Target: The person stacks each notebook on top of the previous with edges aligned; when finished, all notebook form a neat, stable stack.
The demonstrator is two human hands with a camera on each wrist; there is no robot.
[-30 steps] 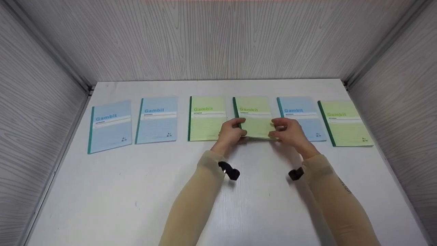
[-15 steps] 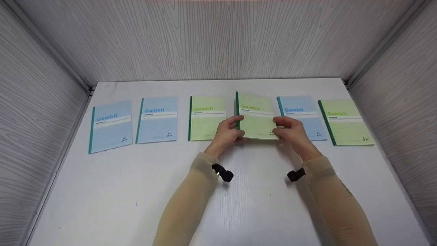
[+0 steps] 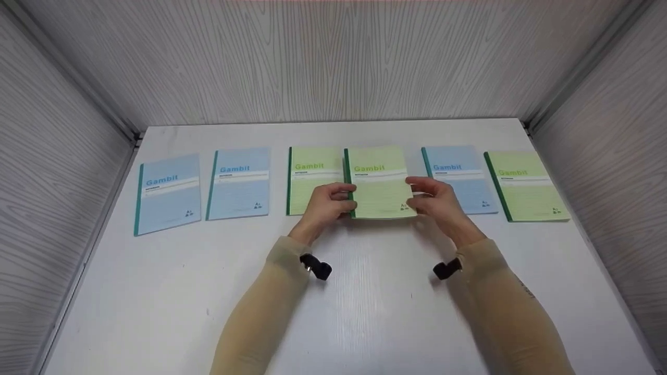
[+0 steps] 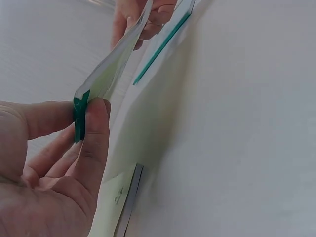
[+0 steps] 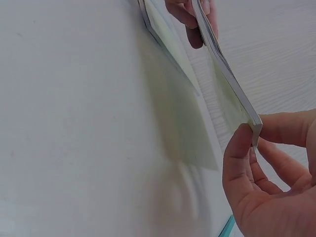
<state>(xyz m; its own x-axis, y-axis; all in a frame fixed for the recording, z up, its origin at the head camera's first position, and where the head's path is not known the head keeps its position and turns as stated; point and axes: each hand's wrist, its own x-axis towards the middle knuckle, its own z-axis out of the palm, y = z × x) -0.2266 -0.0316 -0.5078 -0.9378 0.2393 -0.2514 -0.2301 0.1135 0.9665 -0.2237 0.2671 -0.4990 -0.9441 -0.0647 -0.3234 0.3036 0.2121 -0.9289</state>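
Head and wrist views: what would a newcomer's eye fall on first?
Likely the dark-spined pale green paper notebook, held above the flat white table near the centre by the left grip and right grip. Next, the slightly skewed, teal-spined pale blue paper notebook at the far left of the row.

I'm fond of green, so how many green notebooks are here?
3: the held green notebook, between left hand and right hand; the partly hidden green notebook, lying left of it; the rightmost green notebook.

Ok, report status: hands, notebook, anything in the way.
Left hand pinches spine, right hand opposite edge. Held green notebook raised off table. Possible obstacle: neighbouring green notebook, close on left.
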